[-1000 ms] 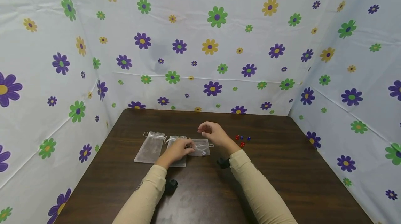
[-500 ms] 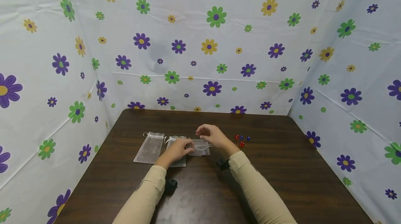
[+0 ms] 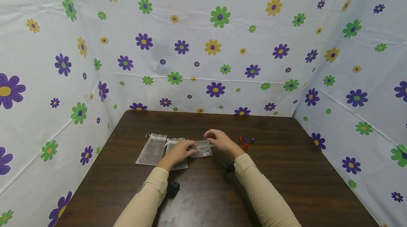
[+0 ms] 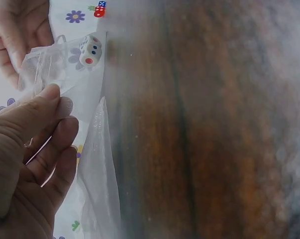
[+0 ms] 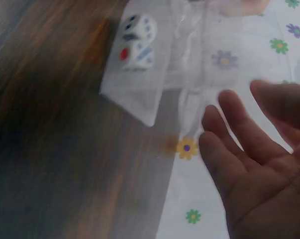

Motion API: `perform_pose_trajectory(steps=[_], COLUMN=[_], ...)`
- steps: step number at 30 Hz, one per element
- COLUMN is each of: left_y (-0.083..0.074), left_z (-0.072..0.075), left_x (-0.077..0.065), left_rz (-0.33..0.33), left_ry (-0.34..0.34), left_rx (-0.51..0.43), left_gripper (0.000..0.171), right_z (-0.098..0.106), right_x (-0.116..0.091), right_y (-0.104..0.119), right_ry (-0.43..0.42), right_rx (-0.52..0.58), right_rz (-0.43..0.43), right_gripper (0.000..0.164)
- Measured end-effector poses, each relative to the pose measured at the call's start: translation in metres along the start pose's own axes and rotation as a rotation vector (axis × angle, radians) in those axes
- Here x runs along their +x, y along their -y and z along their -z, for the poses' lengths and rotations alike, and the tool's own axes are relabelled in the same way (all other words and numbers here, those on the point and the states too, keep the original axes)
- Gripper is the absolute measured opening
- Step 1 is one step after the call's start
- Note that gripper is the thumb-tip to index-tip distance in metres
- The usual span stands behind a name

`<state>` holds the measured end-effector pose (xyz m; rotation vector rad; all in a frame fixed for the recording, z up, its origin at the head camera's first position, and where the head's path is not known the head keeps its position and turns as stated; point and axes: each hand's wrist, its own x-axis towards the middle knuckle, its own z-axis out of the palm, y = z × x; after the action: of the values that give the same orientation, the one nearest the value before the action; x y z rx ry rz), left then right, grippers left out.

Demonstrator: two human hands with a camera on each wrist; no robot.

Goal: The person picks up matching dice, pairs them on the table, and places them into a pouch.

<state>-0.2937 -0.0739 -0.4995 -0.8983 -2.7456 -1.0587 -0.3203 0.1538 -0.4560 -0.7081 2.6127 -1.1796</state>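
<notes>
A small sheer white drawstring bag (image 3: 201,145) lies sideways near the middle of the table, two white dice (image 3: 206,154) showing through its mesh. My left hand (image 3: 179,152) pinches this bag between thumb and fingers, as the left wrist view shows on the bag's mesh (image 4: 82,94). Just right of the bag is my right hand (image 3: 220,142); in the right wrist view its fingers (image 5: 244,129) are loosely bent with nothing between them. Under and beside my left hand lies a second sheer bag (image 3: 181,165), partly hidden by it.
Another sheer drawstring bag (image 3: 151,151) lies flat at the left. Right of my right hand are two red dice, one of them the nearer red die (image 3: 246,146), and two blue dice, including the rightmost blue die (image 3: 252,140). A flowered cloth (image 3: 203,93) walls the table's back.
A white die seen at my right fingertips a second ago is now in the bag beside the other. My right hand has moved slightly down and right; my left stays in place.
</notes>
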Motion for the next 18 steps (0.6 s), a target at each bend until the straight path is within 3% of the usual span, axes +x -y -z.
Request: perform_pose_trajectory(steps=[4, 7, 14, 18], left_y=[0.001, 0.003, 0.006, 0.006], left_z=[0.001, 0.000, 0.000, 0.001], left_x=[0.000, 0.000, 0.000, 0.000], left_rz=[0.007, 0.009, 0.005, 0.008], left_ry=[0.003, 0.004, 0.003, -0.005], left_rx=[-0.009, -0.004, -0.009, -0.017], left_gripper=[0.004, 0.004, 0.005, 0.005], right_z=[0.001, 0.003, 0.005, 0.002], right_x=[-0.001, -0.001, -0.002, -0.002], right_y=[-0.009, -0.015, -0.016, -0.017], right_ry=[0.123, 0.175, 0.218, 0.197], right_rx=[-0.051, -0.089, -0.090, -0.163], right_rz=[0.015, 0.073, 0.110, 0.137], right_gripper=[0.020, 0.020, 0.020, 0.008])
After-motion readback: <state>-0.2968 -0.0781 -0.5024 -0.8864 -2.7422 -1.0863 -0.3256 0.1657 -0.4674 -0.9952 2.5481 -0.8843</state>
